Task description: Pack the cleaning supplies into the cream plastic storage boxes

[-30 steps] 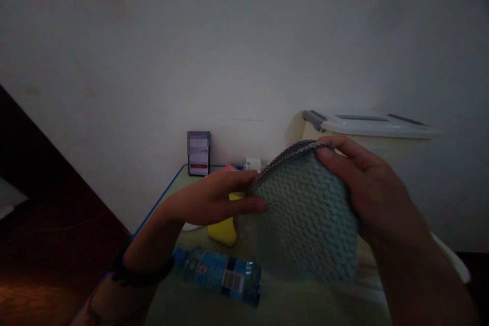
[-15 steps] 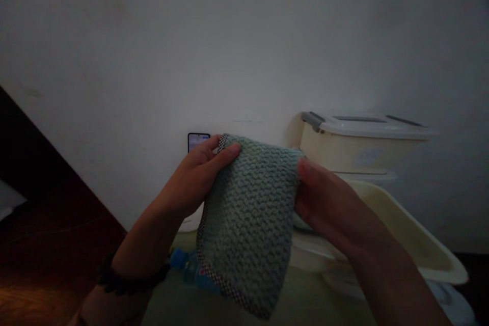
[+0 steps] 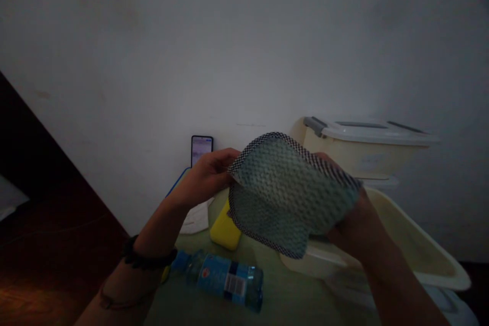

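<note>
A green textured cleaning cloth (image 3: 282,188) with a black-and-white checked border hangs between my hands above the table, folded over on itself. My left hand (image 3: 208,175) pinches its left corner between thumb and fingers. On the other side my right hand (image 3: 353,224) grips the cloth from behind; most of those fingers are covered by the fabric. Below the cloth, a clear plastic bottle (image 3: 225,280) with a blue cap and blue label lies on its side. Behind the cloth's left edge shows a yellow object (image 3: 226,229), partly covered.
A phone (image 3: 201,148) stands upright near the wall. A lidded cream storage box (image 3: 367,155) is at the back right, with a cream basin (image 3: 420,244) in front. White folded material (image 3: 195,220) lies on the green tabletop (image 3: 290,295) at the left.
The cloth has swung from hanging down to a raised, folded-over position as my right hand moved right and outward. The bottle and the yellow object have come into view.
</note>
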`<state>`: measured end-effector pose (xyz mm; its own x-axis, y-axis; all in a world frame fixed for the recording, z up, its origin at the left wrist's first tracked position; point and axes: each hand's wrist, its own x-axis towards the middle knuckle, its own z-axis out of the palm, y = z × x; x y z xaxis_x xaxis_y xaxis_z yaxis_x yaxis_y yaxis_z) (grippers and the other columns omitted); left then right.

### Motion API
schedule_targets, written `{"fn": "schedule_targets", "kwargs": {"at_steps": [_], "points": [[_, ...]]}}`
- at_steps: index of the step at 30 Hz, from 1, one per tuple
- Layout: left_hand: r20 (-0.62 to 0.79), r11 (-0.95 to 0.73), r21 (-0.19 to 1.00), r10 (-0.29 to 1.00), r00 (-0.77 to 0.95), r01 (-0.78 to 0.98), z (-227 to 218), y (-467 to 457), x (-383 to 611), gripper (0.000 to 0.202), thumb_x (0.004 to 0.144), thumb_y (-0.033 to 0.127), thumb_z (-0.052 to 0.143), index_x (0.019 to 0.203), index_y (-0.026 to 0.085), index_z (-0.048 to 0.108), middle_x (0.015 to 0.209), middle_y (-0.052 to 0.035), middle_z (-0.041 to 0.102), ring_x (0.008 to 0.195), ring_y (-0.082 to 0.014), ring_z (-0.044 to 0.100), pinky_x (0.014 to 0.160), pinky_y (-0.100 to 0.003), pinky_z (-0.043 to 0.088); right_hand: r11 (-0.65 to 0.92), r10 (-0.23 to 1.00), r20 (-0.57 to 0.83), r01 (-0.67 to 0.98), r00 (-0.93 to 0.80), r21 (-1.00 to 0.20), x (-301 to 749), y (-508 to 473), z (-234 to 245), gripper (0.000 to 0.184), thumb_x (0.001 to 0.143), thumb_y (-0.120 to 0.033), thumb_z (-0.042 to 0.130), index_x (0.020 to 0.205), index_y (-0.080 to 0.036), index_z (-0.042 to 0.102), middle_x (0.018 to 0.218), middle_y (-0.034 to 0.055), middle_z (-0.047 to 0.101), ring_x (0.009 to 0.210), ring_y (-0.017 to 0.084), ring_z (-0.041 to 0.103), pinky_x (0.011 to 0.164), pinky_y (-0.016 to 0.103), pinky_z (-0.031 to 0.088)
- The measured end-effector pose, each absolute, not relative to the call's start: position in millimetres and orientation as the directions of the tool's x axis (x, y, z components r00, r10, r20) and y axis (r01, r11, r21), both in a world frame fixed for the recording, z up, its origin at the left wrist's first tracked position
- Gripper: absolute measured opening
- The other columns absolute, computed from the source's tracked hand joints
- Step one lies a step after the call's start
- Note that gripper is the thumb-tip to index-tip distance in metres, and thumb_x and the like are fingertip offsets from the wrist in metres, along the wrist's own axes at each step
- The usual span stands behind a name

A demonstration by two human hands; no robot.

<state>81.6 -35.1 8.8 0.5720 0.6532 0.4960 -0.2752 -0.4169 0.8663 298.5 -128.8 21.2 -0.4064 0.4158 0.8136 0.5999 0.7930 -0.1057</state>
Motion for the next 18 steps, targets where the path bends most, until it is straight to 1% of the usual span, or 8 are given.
{"fn": "schedule_targets", "kwargs": {"at_steps": [2, 4, 6, 8, 10, 11, 15, 18], "points": [[0.524, -0.412, 0.852, 0.662, 0.536, -0.323, 10.2, -37.5, 84.3, 0.018, 0.069, 0.003, 0.071, 0.082, 0.016, 0.071, 0.075, 0.0005, 0.071, 0.068, -0.0086, 0.064, 0.061, -0.014, 0.05, 0.77, 0.46, 0.793, 0.624, -0.401, -0.131, 296.5, -132.1, 24.2, 0.029, 0.079, -0.008, 0.056, 0.1, -0.027, 0.064, 0.095, 0.0027, 0.061, 0.085, 0.018, 0.061, 0.071, 0.03, 0.052], [0.524, -0.387, 0.851, 0.678, 0.515, -0.356, 11.7, -40.0, 86.9, 0.017, 0.068, 0.006, 0.073, 0.081, 0.016, 0.07, 0.075, 0.0006, 0.071, 0.068, -0.0089, 0.064, 0.061, -0.015, 0.05, 0.771, 0.45, 0.783, 0.629, -0.429, -0.099, 295.2, -134.1, 26.9, 0.024, 0.082, -0.008, 0.055, 0.092, -0.027, 0.067, 0.102, 0.0025, 0.059, 0.091, 0.017, 0.06, 0.076, 0.03, 0.05], [0.515, -0.379, 0.856, 0.684, 0.517, -0.351, 11.9, -41.0, 88.8, 0.017, 0.068, 0.007, 0.073, 0.082, 0.017, 0.07, 0.077, 0.0004, 0.071, 0.069, -0.0092, 0.065, 0.063, -0.016, 0.05, 0.785, 0.431, 0.784, 0.615, -0.447, -0.081, 295.0, -134.3, 28.6, 0.027, 0.084, -0.006, 0.052, 0.09, -0.026, 0.069, 0.108, 0.0034, 0.056, 0.097, 0.016, 0.058, 0.08, 0.03, 0.049], [0.509, -0.395, 0.861, 0.683, 0.524, -0.322, 10.7, -40.6, 89.4, 0.016, 0.069, 0.008, 0.073, 0.082, 0.016, 0.069, 0.078, -0.0004, 0.071, 0.071, -0.0095, 0.065, 0.066, -0.017, 0.05, 0.769, 0.452, 0.799, 0.627, -0.396, -0.124, 295.5, -133.0, 29.2, 0.033, 0.084, -0.002, 0.048, 0.099, -0.025, 0.067, 0.107, 0.0048, 0.055, 0.097, 0.015, 0.057, 0.081, 0.029, 0.048], [0.501, -0.397, 0.865, 0.686, 0.527, -0.305, 9.0, -39.9, 88.9, 0.014, 0.069, 0.01, 0.074, 0.081, 0.015, 0.069, 0.078, -0.0013, 0.071, 0.072, -0.01, 0.065, 0.067, -0.018, 0.05, 0.733, 0.497, 0.813, 0.648, -0.302, -0.207, 296.3, -131.4, 29.0, 0.035, 0.082, -0.001, 0.049, 0.106, -0.022, 0.063, 0.104, 0.0053, 0.057, 0.097, 0.015, 0.057, 0.082, 0.029, 0.048], [0.49, -0.382, 0.872, 0.696, 0.524, -0.308, 8.3, -39.8, 88.5, 0.012, 0.07, 0.011, 0.074, 0.08, 0.015, 0.069, 0.077, -0.0011, 0.07, 0.07, -0.0099, 0.064, 0.066, -0.018, 0.05, 0.708, 0.535, 0.811, 0.65, -0.237, -0.277, 296.7, -130.8, 28.6, 0.035, 0.082, -0.002, 0.049, 0.109, -0.022, 0.061, 0.102, 0.0048, 0.059, 0.095, 0.015, 0.058, 0.082, 0.029, 0.048], [0.404, -0.267, 0.904, 0.788, 0.465, -0.334, 8.1, -41.3, 87.7, 0.01, 0.07, 0.013, 0.072, 0.078, 0.018, 0.069, 0.069, 0.0034, 0.067, 0.06, -0.0064, 0.06, 0.057, -0.015, 0.046, 0.598, 0.714, 0.699, 0.537, -0.02, -0.595, 297.9, -130.4, 26.9, 0.024, 0.088, -0.013, 0.052, 0.106, -0.025, 0.06, 0.09, 0.0002, 0.065, 0.082, 0.012, 0.064, 0.068, 0.024, 0.05], [0.353, -0.213, 0.916, 0.833, 0.427, -0.341, 10.8, -42.7, 88.6, 0.009, 0.069, 0.012, 0.071, 0.076, 0.017, 0.069, 0.067, 0.0039, 0.067, 0.059, -0.0065, 0.059, 0.056, -0.016, 0.046, 0.555, 0.762, 0.646, 0.479, 0.035, -0.68, 297.8, -130.7, 26.5, 0.017, 0.087, -0.018, 0.055, 0.101, -0.026, 0.061, 0.081, -0.0017, 0.065, 0.078, 0.012, 0.064, 0.06, 0.021, 0.049]]}}
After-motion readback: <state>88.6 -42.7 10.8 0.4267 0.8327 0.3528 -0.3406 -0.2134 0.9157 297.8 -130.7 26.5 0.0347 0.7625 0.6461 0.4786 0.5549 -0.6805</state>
